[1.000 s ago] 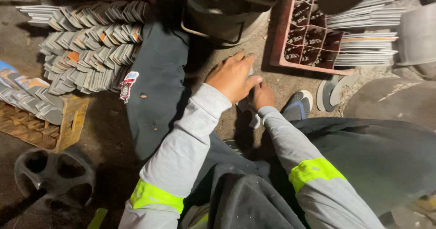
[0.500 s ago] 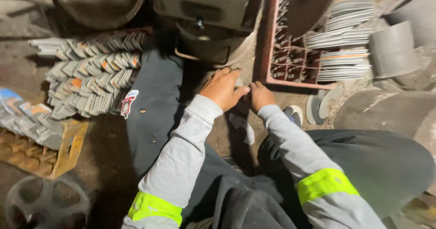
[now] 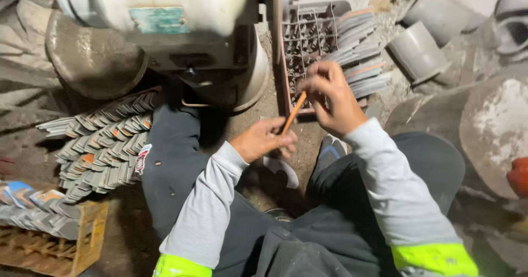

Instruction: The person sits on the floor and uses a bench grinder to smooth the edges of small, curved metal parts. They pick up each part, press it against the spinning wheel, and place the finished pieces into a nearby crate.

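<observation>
Both hands have lifted from the ground: the right hand and left hand now pinch a thin orange strip between them, before the red crate.

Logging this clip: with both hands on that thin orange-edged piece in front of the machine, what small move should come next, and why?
Probably carry the thin piece up toward the machine. The right hand pinches its upper end and the left hand steadies its lower end, so it is held off the ground, close below the machine and beside the red crate.
</observation>
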